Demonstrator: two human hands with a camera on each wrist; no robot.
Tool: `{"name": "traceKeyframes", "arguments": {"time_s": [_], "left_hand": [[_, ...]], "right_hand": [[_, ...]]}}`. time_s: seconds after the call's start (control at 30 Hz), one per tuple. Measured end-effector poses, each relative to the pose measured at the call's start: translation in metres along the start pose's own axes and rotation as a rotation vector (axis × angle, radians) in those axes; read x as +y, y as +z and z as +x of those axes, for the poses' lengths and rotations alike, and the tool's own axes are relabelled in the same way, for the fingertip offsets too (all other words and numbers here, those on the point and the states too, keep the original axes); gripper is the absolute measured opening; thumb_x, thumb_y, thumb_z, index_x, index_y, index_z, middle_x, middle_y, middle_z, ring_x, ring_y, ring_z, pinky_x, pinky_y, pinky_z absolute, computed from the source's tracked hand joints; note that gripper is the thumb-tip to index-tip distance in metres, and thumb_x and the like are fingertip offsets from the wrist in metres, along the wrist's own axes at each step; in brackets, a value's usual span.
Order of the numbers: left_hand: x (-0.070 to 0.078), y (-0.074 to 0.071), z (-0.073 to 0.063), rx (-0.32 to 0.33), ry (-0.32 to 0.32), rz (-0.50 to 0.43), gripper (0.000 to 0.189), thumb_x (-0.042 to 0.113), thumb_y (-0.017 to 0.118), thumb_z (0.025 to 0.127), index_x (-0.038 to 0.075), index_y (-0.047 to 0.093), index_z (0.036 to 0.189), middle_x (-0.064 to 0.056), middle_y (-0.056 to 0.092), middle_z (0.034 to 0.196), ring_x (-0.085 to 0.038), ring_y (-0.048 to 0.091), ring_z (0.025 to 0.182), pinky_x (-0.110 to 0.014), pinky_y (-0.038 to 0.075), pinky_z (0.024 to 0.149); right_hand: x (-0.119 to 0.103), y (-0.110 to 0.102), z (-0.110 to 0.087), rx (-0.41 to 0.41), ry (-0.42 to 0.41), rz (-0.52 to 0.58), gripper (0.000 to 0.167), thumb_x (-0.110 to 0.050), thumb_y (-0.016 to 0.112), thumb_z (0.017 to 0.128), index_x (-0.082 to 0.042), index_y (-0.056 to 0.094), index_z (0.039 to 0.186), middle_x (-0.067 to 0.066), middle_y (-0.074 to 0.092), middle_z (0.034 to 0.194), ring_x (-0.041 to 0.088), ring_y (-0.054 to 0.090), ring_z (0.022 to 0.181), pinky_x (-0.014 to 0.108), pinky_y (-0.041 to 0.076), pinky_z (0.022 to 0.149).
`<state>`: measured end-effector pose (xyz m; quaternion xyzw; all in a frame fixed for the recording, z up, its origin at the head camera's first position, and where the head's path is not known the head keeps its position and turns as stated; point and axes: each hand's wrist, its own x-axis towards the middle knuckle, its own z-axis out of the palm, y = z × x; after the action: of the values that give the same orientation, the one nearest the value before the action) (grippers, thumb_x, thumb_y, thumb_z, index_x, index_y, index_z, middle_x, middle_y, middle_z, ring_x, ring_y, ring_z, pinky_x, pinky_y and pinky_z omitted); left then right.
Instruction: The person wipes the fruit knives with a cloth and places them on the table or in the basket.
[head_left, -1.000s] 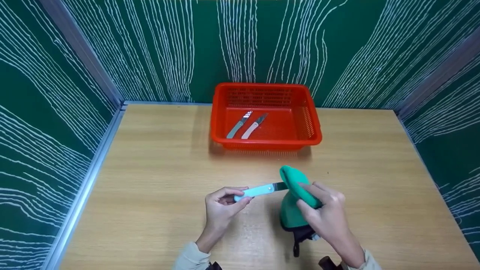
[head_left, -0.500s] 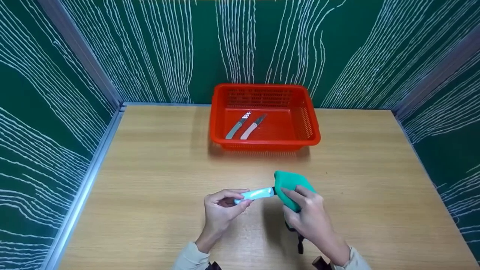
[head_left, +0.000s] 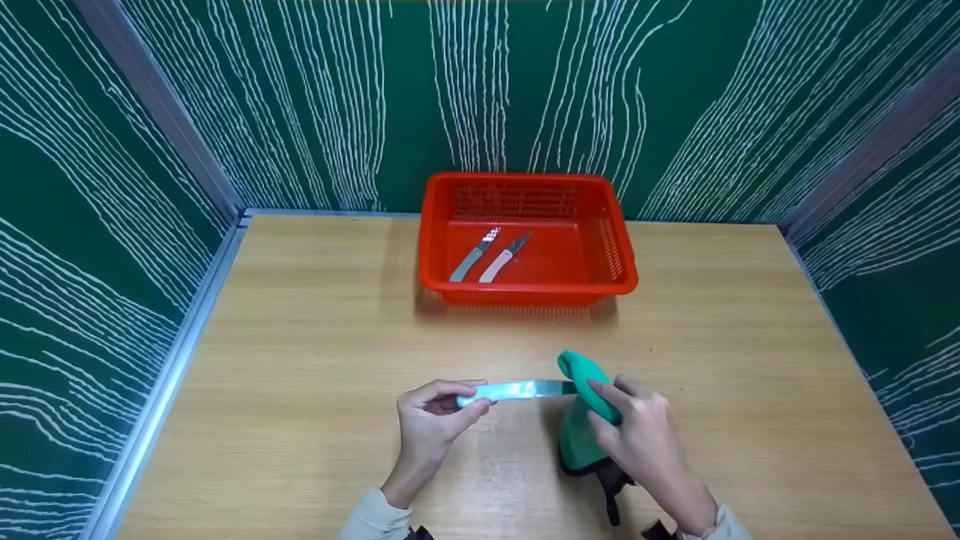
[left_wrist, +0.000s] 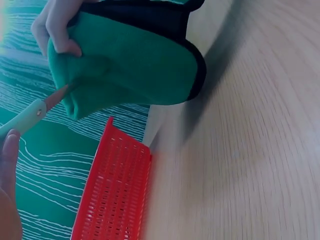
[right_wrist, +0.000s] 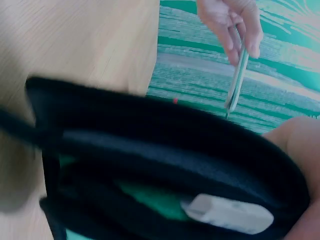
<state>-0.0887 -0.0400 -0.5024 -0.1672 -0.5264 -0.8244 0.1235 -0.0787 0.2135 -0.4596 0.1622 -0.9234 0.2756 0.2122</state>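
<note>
My left hand (head_left: pixel 429 435) pinches the end of the light-blue handle of a folding knife (head_left: pixel 502 391), held level above the table. The knife's blade points right, its tip hidden at the folded edge of a green fabric pouch (head_left: pixel 581 435). My right hand (head_left: pixel 649 431) grips that pouch, thumb and fingers pressing the green cloth near the blade. In the left wrist view the blade runs into a crease of the pouch (left_wrist: pixel 135 55). Black trim edges the pouch opening, and a whitish object (right_wrist: pixel 232 214) lies inside it in the right wrist view.
A red plastic basket (head_left: pixel 525 290) stands at the back of the wooden table (head_left: pixel 315 337). Inside lie two open knives, one with a grey-green handle (head_left: pixel 466 265) and one with a pinkish-white handle (head_left: pixel 496 267). Green panels with white lines enclose the table.
The pouch moved left along the blade up to the handle, then back right, so most of the blade shows again. My left hand shifted slightly left with the knife, now more level.
</note>
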Motion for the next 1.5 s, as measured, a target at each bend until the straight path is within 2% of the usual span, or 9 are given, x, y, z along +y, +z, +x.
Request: {"name": "traceKeyframes", "arguments": {"time_s": [0.07,0.13,0.3,0.47,0.57,0.7,0.9,1.17,1.5], "left_hand": [[0.0,-0.002,0.0,0.004,-0.005,0.005,0.017,-0.015,0.073,0.072,-0.016,0.064,0.086,-0.028,0.067,0.092,-0.034,0.07,0.073,-0.044,0.059,0.062],[0.001,-0.004,0.0,0.008,-0.002,0.015,0.017,-0.014,0.073,0.073,-0.016,0.064,0.087,-0.028,0.067,0.092,-0.033,0.07,0.073,-0.044,0.059,0.062],[-0.001,-0.006,0.001,0.016,0.021,0.044,0.016,-0.013,0.071,0.075,-0.016,0.064,0.089,-0.027,0.068,0.089,-0.034,0.069,0.072,-0.045,0.059,0.062],[-0.003,-0.005,0.001,0.027,0.01,0.005,0.014,-0.012,0.069,0.078,-0.017,0.064,0.089,-0.027,0.067,0.082,-0.036,0.069,0.071,-0.047,0.058,0.062],[-0.005,-0.004,0.0,0.04,0.011,0.001,0.01,-0.012,0.066,0.081,-0.018,0.063,0.089,-0.028,0.067,0.081,-0.038,0.068,0.068,-0.048,0.058,0.06],[-0.007,-0.002,-0.001,0.081,0.0,0.045,0.007,-0.009,0.062,0.086,-0.015,0.064,0.09,-0.027,0.067,0.078,-0.036,0.068,0.062,-0.048,0.058,0.055],[-0.006,-0.001,-0.002,0.148,-0.084,0.047,0.016,-0.001,0.063,0.088,-0.016,0.063,0.093,-0.026,0.067,0.076,-0.036,0.067,0.059,-0.047,0.058,0.054],[-0.006,-0.003,0.0,0.162,-0.214,0.024,0.026,0.005,0.069,0.085,-0.018,0.06,0.093,-0.027,0.067,0.079,-0.039,0.067,0.064,-0.047,0.058,0.057],[-0.003,-0.003,0.001,0.16,-0.338,0.001,0.027,0.008,0.071,0.084,-0.015,0.061,0.095,-0.029,0.067,0.084,-0.042,0.067,0.072,-0.046,0.059,0.063]], "right_hand": [[0.005,-0.002,-0.001,0.015,0.002,-0.006,0.03,0.007,0.072,0.064,0.002,0.074,0.094,0.0,0.045,0.066,0.008,0.043,0.052,0.016,0.042,0.041],[0.008,-0.004,-0.002,0.024,0.012,-0.006,0.029,0.008,0.071,0.064,0.002,0.074,0.092,-0.003,0.04,0.064,0.006,0.038,0.049,0.014,0.037,0.039],[0.011,-0.01,-0.003,0.052,0.037,0.008,0.03,0.01,0.072,0.062,0.001,0.075,0.09,-0.006,0.042,0.063,0.004,0.039,0.049,0.014,0.035,0.038],[0.011,-0.014,-0.004,0.084,0.036,0.056,0.03,0.013,0.069,0.061,0.001,0.075,0.088,-0.007,0.043,0.061,0.004,0.038,0.048,0.014,0.033,0.037],[0.011,-0.016,-0.004,0.089,0.047,0.074,0.029,0.012,0.069,0.062,0.0,0.075,0.087,-0.007,0.046,0.062,0.005,0.041,0.049,0.015,0.036,0.039],[0.01,-0.018,-0.005,0.089,0.072,0.087,0.027,0.012,0.069,0.063,-0.001,0.075,0.087,-0.005,0.05,0.063,0.007,0.044,0.051,0.017,0.041,0.042],[0.01,-0.02,-0.005,0.099,0.089,0.107,0.026,0.012,0.069,0.064,-0.001,0.075,0.086,-0.006,0.049,0.063,0.006,0.044,0.051,0.016,0.04,0.041],[0.006,-0.024,-0.003,0.095,0.144,0.124,0.024,0.01,0.068,0.066,-0.002,0.075,0.086,-0.008,0.046,0.06,0.008,0.043,0.049,0.018,0.037,0.039],[-0.004,-0.03,0.003,0.231,0.1,0.198,0.03,0.012,0.068,0.066,-0.005,0.076,0.089,-0.006,0.052,0.063,0.008,0.042,0.05,0.016,0.031,0.04]]}}
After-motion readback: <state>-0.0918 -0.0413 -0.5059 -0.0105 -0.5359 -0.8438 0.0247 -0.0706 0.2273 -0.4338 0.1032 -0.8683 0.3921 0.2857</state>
